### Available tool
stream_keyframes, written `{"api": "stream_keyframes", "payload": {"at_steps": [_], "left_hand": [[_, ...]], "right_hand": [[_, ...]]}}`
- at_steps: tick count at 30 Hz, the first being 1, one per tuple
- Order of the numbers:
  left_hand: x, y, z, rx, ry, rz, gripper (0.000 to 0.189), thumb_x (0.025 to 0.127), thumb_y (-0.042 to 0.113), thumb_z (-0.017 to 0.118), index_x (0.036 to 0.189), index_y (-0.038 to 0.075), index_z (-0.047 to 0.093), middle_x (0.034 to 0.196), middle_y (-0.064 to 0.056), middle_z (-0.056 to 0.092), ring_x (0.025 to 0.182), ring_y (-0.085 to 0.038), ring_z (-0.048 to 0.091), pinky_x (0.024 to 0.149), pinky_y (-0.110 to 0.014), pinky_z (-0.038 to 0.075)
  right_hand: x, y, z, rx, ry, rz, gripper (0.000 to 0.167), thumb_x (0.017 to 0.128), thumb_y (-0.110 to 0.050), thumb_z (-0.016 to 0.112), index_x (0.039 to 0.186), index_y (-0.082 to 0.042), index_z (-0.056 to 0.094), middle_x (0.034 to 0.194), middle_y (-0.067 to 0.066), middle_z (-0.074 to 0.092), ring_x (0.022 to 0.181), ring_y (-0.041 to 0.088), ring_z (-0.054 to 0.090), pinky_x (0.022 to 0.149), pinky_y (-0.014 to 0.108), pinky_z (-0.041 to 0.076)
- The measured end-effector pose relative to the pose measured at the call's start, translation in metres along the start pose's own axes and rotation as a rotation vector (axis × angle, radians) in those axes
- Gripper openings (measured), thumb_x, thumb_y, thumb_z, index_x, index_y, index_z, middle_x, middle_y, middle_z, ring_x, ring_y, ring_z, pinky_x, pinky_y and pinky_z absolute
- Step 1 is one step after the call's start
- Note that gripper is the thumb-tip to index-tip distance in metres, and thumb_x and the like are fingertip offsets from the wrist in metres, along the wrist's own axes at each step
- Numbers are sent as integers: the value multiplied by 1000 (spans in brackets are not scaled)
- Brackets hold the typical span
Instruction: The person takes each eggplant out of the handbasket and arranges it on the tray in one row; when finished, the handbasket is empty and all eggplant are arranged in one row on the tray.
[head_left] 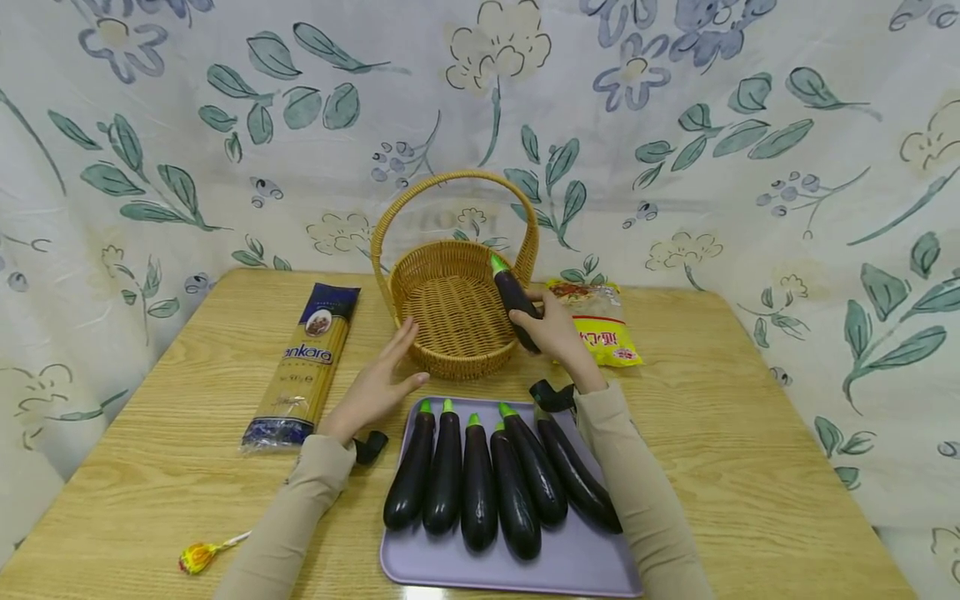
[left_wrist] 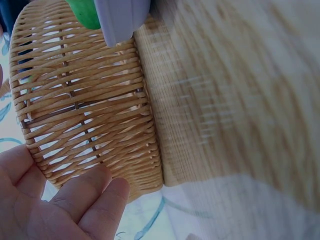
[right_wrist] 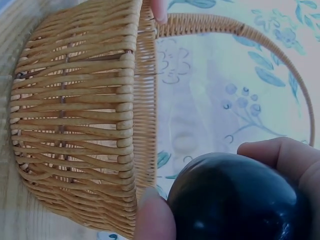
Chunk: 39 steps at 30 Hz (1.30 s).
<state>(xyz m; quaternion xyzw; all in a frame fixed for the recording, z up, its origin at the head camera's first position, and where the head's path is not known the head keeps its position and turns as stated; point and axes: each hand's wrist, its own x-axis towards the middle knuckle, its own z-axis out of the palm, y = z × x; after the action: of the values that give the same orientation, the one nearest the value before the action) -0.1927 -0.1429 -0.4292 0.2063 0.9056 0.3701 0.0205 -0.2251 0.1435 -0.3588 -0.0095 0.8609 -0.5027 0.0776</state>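
My right hand (head_left: 553, 327) grips an eggplant (head_left: 516, 292) over the right rim of the wicker basket (head_left: 457, 362). The eggplant slants, its green stem end pointing into the basket. Seen from the right wrist, the dark rounded end of this eggplant (right_wrist: 235, 195) sits between thumb and fingers, close to the woven wall (right_wrist: 75, 115). My left hand (head_left: 378, 387) rests its extended fingers against the basket's left side; the left wrist view has its fingertips (left_wrist: 117, 192) at the wicker. Several more eggplants (head_left: 478, 483) lie side by side on a lilac tray (head_left: 570, 575) in front.
Left of the basket lies a pack of spaghetti (head_left: 303, 367). A yellow-and-clear food bag (head_left: 600, 325) is at the right, behind my right hand. A lollipop (head_left: 198, 557) lies near the front left. The basket's tall handle (head_left: 465, 175) arches up before a floral cloth (head_left: 675, 200).
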Motion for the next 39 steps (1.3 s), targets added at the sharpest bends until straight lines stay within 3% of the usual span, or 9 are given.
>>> {"api": "stream_keyframes", "payload": {"at_steps": [6,14,31,39], "left_hand": [[1,-1,0,3,-4,0,81,96,33,60,157,20,9,165,-1,0,147,-42,18,112,-67,24],[1,-1,1,1,-4,9,81,96,37,59,157,18,10,165,-1,1,147,-41,18,113,-66,24],[0,-4,2,-16,-15,-13,80,96,38,58,157,23,9,165,4,-2,148,-40,16,112,-68,22],[0,-3,2,-14,-13,-17,81,96,34,59,157,24,7,165,4,-3,147,-42,18,111,-68,23]], "right_hand": [[-7,4,-2,5,-14,17,60,96,-35,56,147,-11,34,127,21,50,99,34,62,64,40,61],[-16,9,-1,0,-18,12,60,96,-36,56,147,-12,33,129,20,49,97,35,62,69,48,61],[-29,18,1,-17,-8,-2,56,96,-35,55,144,-12,36,126,22,50,91,33,62,67,48,60],[-38,26,-6,-42,29,9,56,97,-35,53,143,-8,36,119,24,50,92,31,61,70,42,60]]}}
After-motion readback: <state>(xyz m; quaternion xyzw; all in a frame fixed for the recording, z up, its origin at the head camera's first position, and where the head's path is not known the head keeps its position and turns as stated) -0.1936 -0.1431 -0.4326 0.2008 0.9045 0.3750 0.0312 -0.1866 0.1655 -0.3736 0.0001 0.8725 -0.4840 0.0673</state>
